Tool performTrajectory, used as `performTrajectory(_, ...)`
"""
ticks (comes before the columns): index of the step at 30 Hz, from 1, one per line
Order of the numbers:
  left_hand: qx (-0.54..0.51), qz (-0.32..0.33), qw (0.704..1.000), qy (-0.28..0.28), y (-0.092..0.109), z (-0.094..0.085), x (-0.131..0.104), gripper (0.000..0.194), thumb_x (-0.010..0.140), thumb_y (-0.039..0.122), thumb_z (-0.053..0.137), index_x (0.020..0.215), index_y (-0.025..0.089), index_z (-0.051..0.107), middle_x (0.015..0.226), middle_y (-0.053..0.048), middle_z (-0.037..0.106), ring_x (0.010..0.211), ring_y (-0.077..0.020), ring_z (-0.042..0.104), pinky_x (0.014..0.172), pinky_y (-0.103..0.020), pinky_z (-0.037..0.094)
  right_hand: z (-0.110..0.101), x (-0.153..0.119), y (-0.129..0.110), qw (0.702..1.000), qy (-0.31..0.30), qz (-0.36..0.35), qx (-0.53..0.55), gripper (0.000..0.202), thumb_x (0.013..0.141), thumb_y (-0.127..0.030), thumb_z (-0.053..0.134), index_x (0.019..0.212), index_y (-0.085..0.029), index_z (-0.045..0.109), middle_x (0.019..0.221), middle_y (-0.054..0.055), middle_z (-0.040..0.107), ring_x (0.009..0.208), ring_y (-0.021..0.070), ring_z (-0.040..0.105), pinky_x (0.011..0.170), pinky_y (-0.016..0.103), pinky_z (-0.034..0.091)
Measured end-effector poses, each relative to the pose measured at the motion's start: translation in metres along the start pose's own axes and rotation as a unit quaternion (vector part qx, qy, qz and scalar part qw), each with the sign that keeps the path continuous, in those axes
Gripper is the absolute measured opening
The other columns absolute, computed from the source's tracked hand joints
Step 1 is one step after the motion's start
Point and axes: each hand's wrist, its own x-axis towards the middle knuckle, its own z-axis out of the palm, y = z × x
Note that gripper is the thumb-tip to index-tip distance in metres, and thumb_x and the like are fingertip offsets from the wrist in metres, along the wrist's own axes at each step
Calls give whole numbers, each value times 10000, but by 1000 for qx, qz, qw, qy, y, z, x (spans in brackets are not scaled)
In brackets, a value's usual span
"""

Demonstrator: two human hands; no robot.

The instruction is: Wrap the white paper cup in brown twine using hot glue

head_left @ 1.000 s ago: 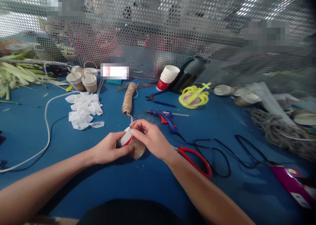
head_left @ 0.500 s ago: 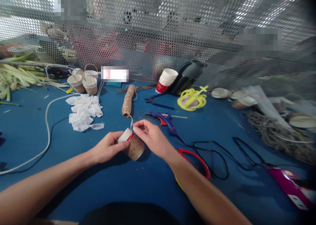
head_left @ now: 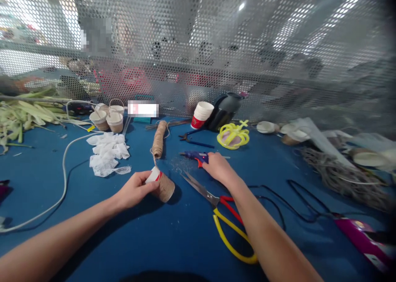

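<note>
My left hand (head_left: 138,188) grips a paper cup (head_left: 166,188) lying tilted, mostly wrapped in brown twine, with white and a red strip bare near its rim. A strand runs from the cup to the twine spool (head_left: 159,139) just behind it. My right hand (head_left: 218,166) is closed around the handle of a blue hot glue gun (head_left: 194,155) with a red trigger, which lies on the table, its nozzle to the left. Large scissors (head_left: 212,198) with red and yellow handles lie half open beneath my right forearm.
Pliers (head_left: 198,142), stacked paper cups (head_left: 201,114), a dark flask (head_left: 225,110) and a yellow crown-shaped piece (head_left: 233,135) stand behind. White lace (head_left: 108,152) and twine-covered cups (head_left: 115,122) are at left. Grey cord (head_left: 334,172) and a purple power strip (head_left: 361,236) sit right.
My right hand has left the twine at the cup and moved right onto the glue gun. My left hand still holds the cup. The scissors now show more fully.
</note>
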Motion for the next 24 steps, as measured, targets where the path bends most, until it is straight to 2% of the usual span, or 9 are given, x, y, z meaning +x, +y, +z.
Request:
performTrajectory(4,4,10,1000,3,2,-1,1,277,713,350,566,817,95,594,767,-56,657,719,-180,582,725,-302,447,1,1,-3,1000,-10,20,-8,336,730,-118,518,1041,8,519,993,250,606,932,284,589,695,298,414)
performTrajectory(8,20,14,1000,8,5,0,2,289,716,343,559,842,85,596,782,-64,661,733,-187,591,737,-308,454,-2,0,2,999,-38,18,15,168,676,-158,595,822,-75,607,880,202,655,854,286,618,640,289,416)
performTrajectory(11,43,9,999,12,7,1,4,288,719,337,553,846,82,601,787,-65,664,744,-194,594,735,-308,458,-1,0,6,997,-40,21,60,88,658,-179,611,695,-99,605,771,175,669,771,281,637,594,287,424)
performTrajectory(14,54,11,998,8,5,-1,5,288,731,333,548,859,82,607,807,-71,670,762,-203,601,744,-316,460,-2,-7,8,990,-28,32,133,146,696,-176,565,808,-88,595,647,106,664,608,205,643,537,253,439)
performTrajectory(16,43,12,999,3,3,-3,4,291,735,331,554,879,84,608,826,-74,675,775,-207,605,760,-326,462,-6,-16,6,982,-10,36,183,263,724,-154,526,975,-82,544,681,76,672,564,150,637,533,220,456)
performTrajectory(19,29,12,999,-3,0,-7,1,313,742,343,559,915,87,605,860,-79,676,795,-207,607,782,-332,462,-17,-36,1,957,6,-1,291,315,766,-206,508,1066,-111,487,828,76,677,617,107,636,582,194,483)
performTrajectory(21,29,10,999,-7,-2,-9,-2,337,754,360,548,937,82,601,888,-90,672,813,-210,604,789,-332,461,-25,-53,-5,909,-25,-48,413,259,770,-312,528,929,-109,547,749,78,672,606,120,625,570,212,491)
performTrajectory(22,32,9,999,-6,-2,-9,-3,347,757,365,544,945,78,600,900,-98,671,818,-212,602,788,-332,460,-28,-61,-8,896,-46,-63,436,258,755,-351,546,850,-112,571,698,72,666,584,122,615,542,213,485)
performTrajectory(24,38,5,999,-3,-3,-10,-5,359,760,367,542,957,73,598,917,-109,668,821,-216,599,782,-335,459,-32,-75,-17,891,-67,-89,441,260,733,-374,566,752,-116,594,652,66,657,556,122,600,508,213,475)
